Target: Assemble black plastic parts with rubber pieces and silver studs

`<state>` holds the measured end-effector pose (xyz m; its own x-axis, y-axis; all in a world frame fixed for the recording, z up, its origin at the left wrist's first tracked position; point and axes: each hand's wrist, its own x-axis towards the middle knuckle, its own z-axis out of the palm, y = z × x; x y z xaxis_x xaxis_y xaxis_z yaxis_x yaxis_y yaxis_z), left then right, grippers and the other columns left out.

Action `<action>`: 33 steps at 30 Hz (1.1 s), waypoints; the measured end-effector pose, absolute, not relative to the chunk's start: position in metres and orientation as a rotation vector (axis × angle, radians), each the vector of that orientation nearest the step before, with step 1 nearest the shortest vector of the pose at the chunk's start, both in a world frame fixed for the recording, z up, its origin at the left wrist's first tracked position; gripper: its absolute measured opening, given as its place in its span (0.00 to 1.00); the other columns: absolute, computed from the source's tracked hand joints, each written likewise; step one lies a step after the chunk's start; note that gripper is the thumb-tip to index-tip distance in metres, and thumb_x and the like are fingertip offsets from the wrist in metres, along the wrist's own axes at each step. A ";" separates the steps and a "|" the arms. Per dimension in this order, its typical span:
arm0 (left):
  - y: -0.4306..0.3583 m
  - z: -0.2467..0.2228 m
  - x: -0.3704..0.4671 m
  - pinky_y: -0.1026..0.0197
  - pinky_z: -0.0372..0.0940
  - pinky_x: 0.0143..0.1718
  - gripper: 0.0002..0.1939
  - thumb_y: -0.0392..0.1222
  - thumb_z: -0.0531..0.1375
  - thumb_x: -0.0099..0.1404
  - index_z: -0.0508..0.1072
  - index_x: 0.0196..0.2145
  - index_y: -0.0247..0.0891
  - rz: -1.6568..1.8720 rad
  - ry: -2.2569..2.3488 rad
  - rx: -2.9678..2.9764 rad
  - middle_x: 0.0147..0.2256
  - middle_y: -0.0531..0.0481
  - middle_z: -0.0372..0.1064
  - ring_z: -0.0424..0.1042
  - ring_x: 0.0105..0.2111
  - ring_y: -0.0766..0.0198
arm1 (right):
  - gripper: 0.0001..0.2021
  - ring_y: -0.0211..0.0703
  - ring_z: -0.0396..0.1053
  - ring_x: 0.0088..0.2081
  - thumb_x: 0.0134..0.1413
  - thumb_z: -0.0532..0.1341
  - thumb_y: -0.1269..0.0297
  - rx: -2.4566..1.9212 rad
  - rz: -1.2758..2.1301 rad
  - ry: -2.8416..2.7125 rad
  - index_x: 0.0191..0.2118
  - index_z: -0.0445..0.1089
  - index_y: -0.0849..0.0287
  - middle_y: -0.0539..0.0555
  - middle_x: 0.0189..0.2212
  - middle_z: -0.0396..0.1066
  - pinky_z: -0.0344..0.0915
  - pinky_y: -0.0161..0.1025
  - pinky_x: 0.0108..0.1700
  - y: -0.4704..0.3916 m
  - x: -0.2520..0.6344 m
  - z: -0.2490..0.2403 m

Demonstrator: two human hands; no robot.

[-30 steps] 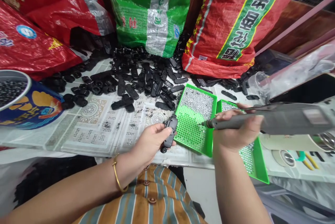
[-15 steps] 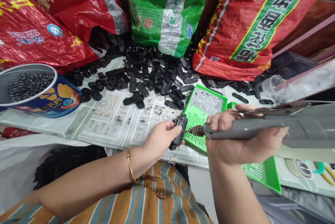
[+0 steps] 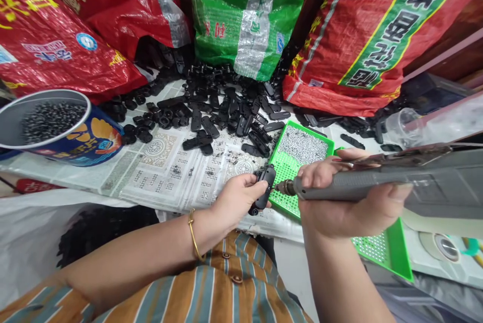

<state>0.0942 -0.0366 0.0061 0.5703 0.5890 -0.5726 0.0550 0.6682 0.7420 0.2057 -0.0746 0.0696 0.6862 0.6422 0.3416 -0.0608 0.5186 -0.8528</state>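
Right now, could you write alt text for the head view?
Left hand holds a black part; right hand points a grey power tool at it, by a green tray of small silvery pieces. Loose parts and sacks lie behind.

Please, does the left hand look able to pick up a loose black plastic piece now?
Probably not: the left hand has its grip on a black plastic part, by the tip of the grey power tool. Otherwise, the loose pieces look reachable.

The table [image 3: 151,174] is supporting loose black plastic parts [image 3: 234,106], a blue tub [image 3: 86,137] and green perforated trays [image 3: 285,167].
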 end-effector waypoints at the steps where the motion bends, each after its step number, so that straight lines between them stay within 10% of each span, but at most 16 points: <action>1: -0.037 0.006 0.094 0.69 0.57 0.19 0.09 0.43 0.58 0.57 0.66 0.25 0.35 0.357 0.926 0.792 0.19 0.55 0.63 0.70 0.21 0.67 | 0.20 0.38 0.57 0.12 0.45 0.57 0.45 -0.942 0.472 -0.708 0.32 0.65 0.58 0.43 0.11 0.61 0.55 0.37 0.16 -0.075 0.206 0.069; 33: -0.033 0.009 0.083 0.65 0.61 0.32 0.11 0.42 0.63 0.54 0.71 0.31 0.31 0.271 0.751 0.713 0.31 0.47 0.71 0.69 0.30 0.68 | 0.20 0.38 0.60 0.15 0.43 0.59 0.45 -0.896 0.244 -0.969 0.37 0.70 0.56 0.45 0.13 0.63 0.60 0.40 0.20 -0.103 0.231 0.083</action>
